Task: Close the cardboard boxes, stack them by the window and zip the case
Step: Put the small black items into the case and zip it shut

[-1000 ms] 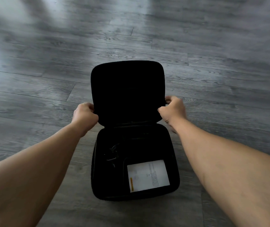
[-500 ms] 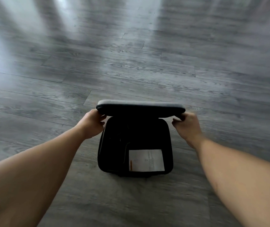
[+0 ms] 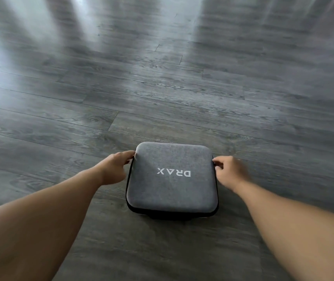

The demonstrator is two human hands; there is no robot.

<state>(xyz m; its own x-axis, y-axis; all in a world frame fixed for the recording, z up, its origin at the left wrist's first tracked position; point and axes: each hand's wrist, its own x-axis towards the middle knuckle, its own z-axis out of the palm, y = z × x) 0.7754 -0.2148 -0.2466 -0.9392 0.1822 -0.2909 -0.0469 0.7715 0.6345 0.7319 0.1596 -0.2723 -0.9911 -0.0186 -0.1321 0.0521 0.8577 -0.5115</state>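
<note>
With the case lid down, our left hand and right hand pinch its far side edges, so we seat the lid squarely before zipping

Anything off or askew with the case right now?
Nothing stands out. The grey case lies flat on the wood floor with its lid down and square on the base; the logo reads upside down only because of how it faces. The left hand and right hand sit at its far corners. The zipper's state isn't visible.
</note>
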